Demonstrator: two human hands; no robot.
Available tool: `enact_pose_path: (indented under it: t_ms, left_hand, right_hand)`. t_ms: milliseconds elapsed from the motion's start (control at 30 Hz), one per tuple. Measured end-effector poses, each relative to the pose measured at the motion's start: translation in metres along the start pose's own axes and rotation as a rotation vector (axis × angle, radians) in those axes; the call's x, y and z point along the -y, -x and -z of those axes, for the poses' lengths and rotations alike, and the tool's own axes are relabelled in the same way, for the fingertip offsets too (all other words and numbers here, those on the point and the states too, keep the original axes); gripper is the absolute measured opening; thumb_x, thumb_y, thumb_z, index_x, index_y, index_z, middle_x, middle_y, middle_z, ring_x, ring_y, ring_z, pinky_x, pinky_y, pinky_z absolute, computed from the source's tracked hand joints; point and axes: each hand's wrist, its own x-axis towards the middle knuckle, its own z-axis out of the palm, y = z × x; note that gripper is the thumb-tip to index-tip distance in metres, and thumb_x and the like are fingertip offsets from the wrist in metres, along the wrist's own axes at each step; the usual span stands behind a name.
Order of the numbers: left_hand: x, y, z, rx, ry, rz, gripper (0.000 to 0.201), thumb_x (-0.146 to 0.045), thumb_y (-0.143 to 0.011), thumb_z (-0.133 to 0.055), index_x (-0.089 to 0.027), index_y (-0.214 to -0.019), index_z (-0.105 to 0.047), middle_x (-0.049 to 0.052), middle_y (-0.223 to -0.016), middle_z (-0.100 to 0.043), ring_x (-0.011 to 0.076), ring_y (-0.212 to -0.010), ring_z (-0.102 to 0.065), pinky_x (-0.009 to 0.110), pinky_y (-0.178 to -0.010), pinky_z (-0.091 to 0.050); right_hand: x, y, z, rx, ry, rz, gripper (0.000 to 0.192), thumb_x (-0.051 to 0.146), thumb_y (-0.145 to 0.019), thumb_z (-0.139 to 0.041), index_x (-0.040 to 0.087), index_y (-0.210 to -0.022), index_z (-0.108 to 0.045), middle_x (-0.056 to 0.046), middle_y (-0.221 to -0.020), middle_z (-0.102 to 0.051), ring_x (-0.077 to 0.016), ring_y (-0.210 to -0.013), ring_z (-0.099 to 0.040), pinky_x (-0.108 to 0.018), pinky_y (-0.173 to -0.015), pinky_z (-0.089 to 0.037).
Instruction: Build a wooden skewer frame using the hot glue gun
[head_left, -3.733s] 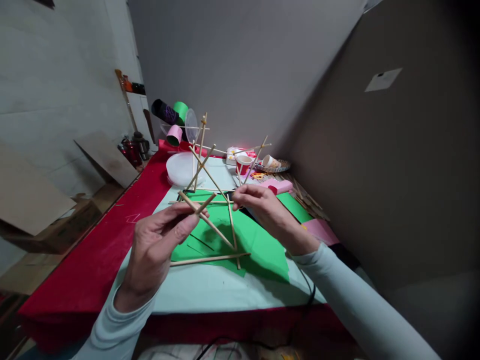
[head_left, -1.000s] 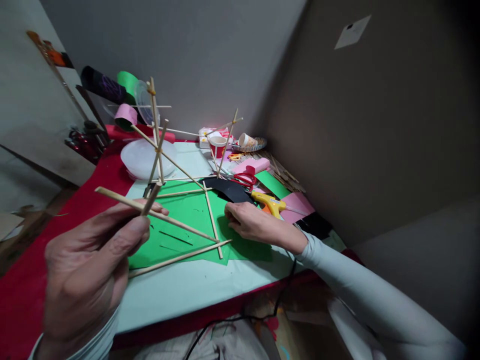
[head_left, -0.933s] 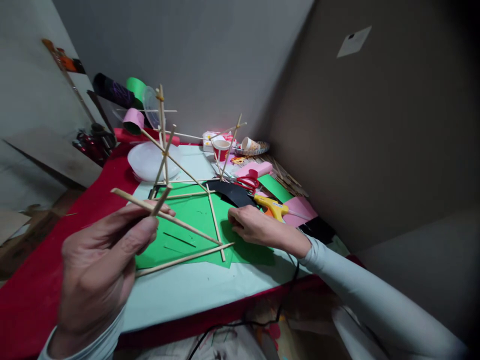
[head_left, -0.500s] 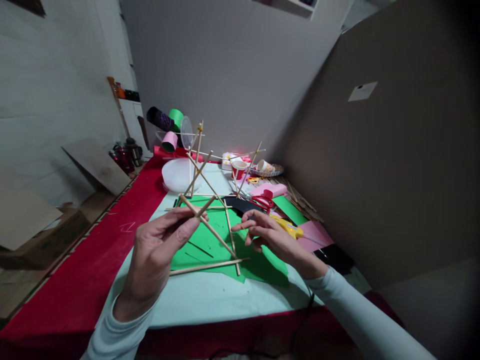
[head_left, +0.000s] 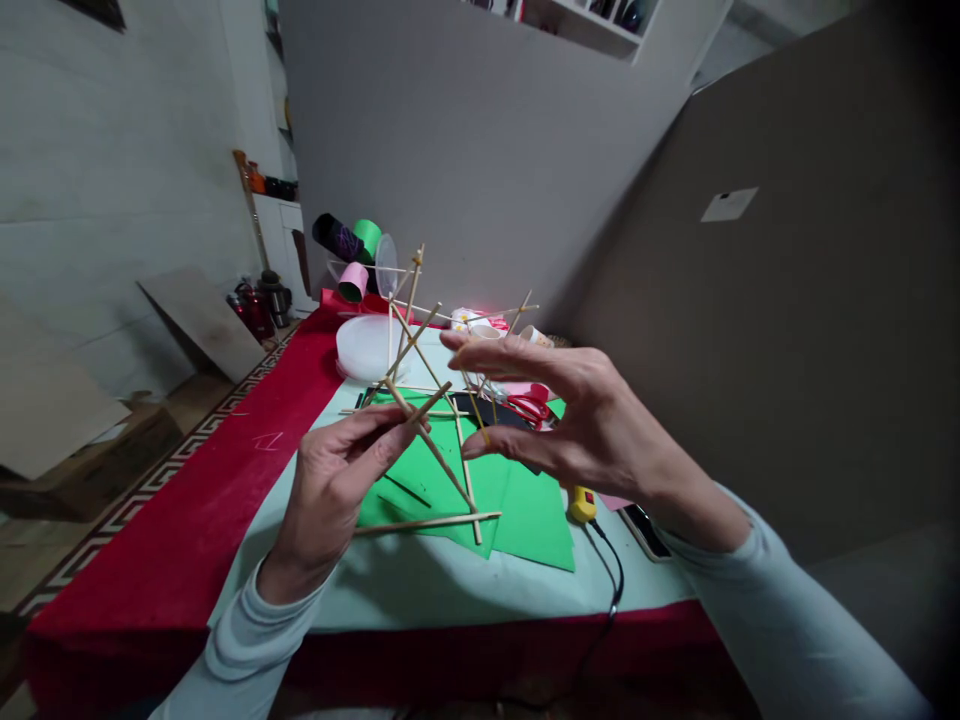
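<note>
My left hand [head_left: 337, 490] pinches two crossed wooden sticks [head_left: 433, 402] where they meet, its fingers closed. These sticks belong to a frame of thin sticks [head_left: 418, 350] standing over green sheets [head_left: 529, 515]. At the frame's lower right corner, sticks cross near the front of the sheets. To the right, my right hand [head_left: 577, 420] is raised with thumb and fingers spread wide. A thin yellowish rubber band [head_left: 476, 408] is stretched between them, apart from the crossed sticks.
Red scissors [head_left: 531, 402] lie behind my right hand. A yellow-handled tool [head_left: 581, 504] with a black cord and a phone [head_left: 643, 530] rest at the right. Clear round lids [head_left: 367, 348] and paper tubes [head_left: 352, 282] stand at the back left. Grey panels [head_left: 480, 150] enclose the table.
My right hand has risen and its fingers have spread, stretching the rubber band. The left hand keeps its pinch on the sticks. The view has shifted slightly.
</note>
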Motion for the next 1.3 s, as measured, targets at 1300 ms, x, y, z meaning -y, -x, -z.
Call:
enact_pose_path:
  t_ms: [1300]
  left_hand:
    - [0.004, 0.005, 0.001, -0.025, -0.070, -0.050, 0.016, -0.034, -0.085, -0.082, -0.029, -0.100, -0.082, -0.001, -0.101, -0.080, 0.0168, -0.098, -0.072, 0.026, -0.090, -0.054]
  right_hand:
    - [-0.041, 0.019, -0.046, -0.028, 0.093, 0.013, 0.011, 0.025, -0.106, -0.054, 0.019, -0.096, -0.057, -0.001, -0.082, -0.065, -0.0122, -0.068, -0.055, -0.026, -0.066, -0.043]
